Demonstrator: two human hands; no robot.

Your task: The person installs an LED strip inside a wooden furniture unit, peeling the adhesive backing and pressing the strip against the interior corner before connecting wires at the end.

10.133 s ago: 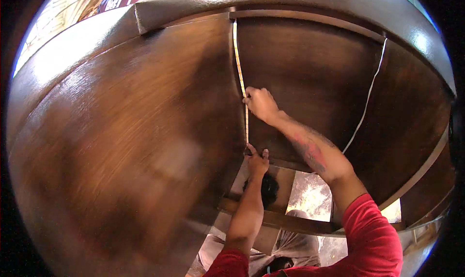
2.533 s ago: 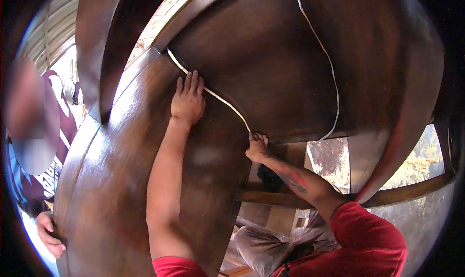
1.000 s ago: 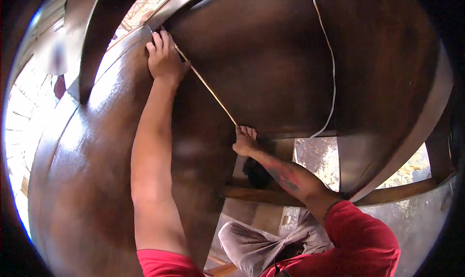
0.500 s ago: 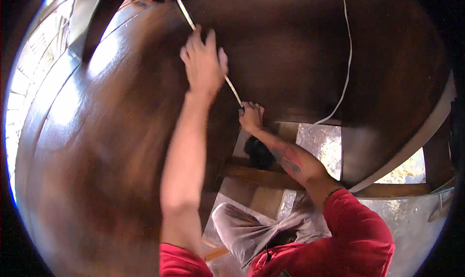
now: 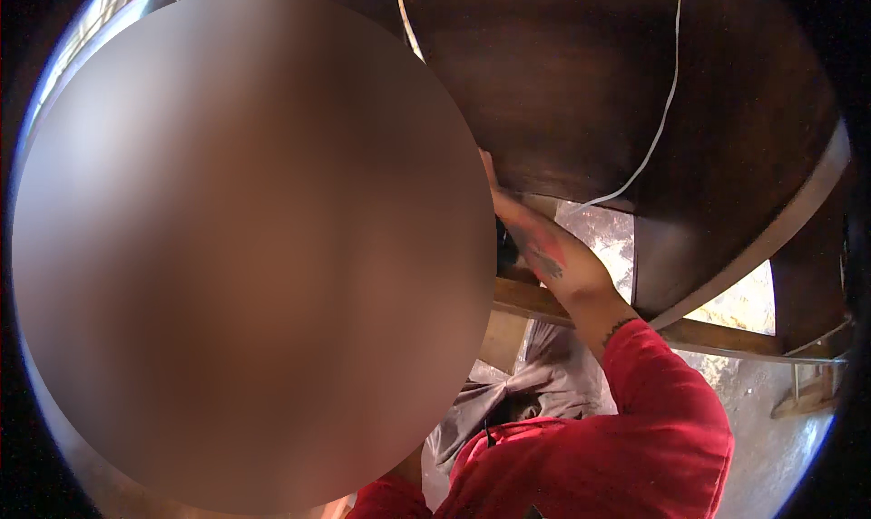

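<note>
A large round blur covers the left and middle of the view, hiding my left hand; only that arm's red sleeve point(image 5: 386, 496) shows below it. My right forearm reaches up to the blur's right edge, where a sliver of my right hand point(image 5: 487, 170) shows against the dark curved wood panel point(image 5: 562, 65), its fingers hidden. A narrow pale strip point(image 5: 406, 20) runs down the panel into the blur. Farther right, a thin white cord point(image 5: 670, 93) hangs in a wavy line across the wood toward an opening at the panel's lower edge.
Curved wooden rims point(image 5: 798, 201) frame the right side. A wooden rail point(image 5: 689, 336) crosses below bright openings point(image 5: 730, 292). My folded grey-clad legs point(image 5: 562, 365) are underneath, with a floor point(image 5: 726, 401) and a small wooden object point(image 5: 798, 401) at lower right.
The view has shifted, so strip, cord and openings sit higher. My left hand moved down along the strip, then became hidden by blur. Another hand seen at the top half a second ago is not visible.
</note>
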